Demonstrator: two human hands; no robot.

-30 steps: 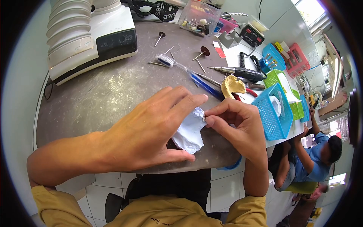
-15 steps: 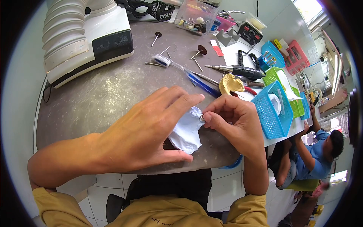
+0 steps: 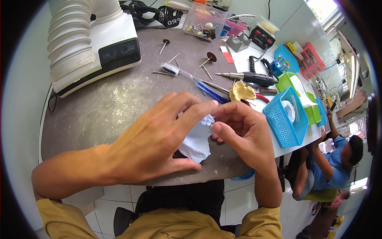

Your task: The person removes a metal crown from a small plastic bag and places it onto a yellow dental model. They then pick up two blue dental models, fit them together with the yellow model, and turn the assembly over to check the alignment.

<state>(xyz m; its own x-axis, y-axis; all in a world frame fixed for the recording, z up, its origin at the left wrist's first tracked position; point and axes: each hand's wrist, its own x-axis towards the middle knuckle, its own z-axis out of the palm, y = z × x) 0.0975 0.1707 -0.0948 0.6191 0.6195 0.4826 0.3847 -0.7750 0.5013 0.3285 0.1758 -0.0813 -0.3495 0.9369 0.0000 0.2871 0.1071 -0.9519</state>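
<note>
A pale blue-white dental cast [image 3: 195, 143] rests near the front edge of the grey work surface, between the two hands. Over its left side lies my left hand [image 3: 155, 133], thumb at the lower edge and fingers at the top, holding the cast. My right hand [image 3: 242, 129] pinches a small shiny metal piece [image 3: 211, 124] against the row of teeth at the cast's upper right. The fingertips partly hide this piece. Just beyond my right hand is a yellow dental cast [image 3: 242, 91].
A white machine with a hose [image 3: 95, 55] stands at the left. Beyond the hands lie a blue brush [image 3: 199, 81], a handpiece [image 3: 254, 78] and small rotary tools. Baskets [image 3: 286, 119] line the right. A person in blue [image 3: 326, 169] sits farther right.
The thumb and fingers of my right hand have shifted slightly at the cast's tooth edge. The view has moved a little. My left hand keeps its hold.
</note>
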